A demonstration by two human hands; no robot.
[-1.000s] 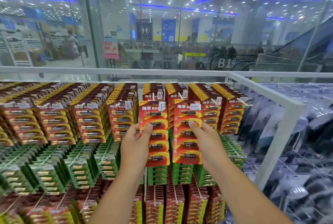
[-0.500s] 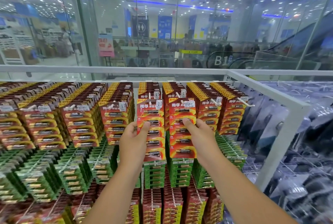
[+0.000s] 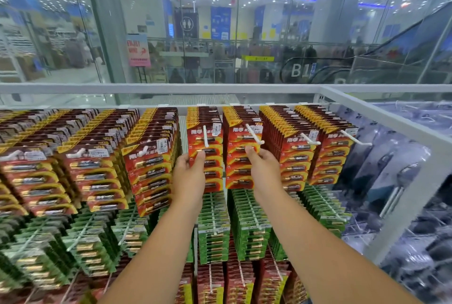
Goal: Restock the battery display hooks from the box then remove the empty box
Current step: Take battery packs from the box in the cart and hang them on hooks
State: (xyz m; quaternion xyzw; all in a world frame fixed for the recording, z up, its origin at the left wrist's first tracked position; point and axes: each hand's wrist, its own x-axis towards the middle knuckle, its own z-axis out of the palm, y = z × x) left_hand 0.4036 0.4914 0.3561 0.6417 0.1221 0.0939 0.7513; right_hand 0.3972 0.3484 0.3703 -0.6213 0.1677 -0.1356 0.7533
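both packs went from held clear of the rack to threaded on the top-row hooks, hands following them back. left hand [image 3: 189, 172] pinched the left pack [image 3: 205, 154], thumb on its face, fingers behind; right hand [image 3: 263, 169] pinched the right pack [image 3: 242, 157] the same way. low grips probably kept the hang holes free for the hooks [image 3: 255, 134]. both packs sat near the hook tips, so they likely still needed pushing back. room was tight: full rows touched either side, green packs [image 3: 215, 230] hung just below, and the rack's white frame [image 3: 381, 117] closed the right edge. box wasn't in view.
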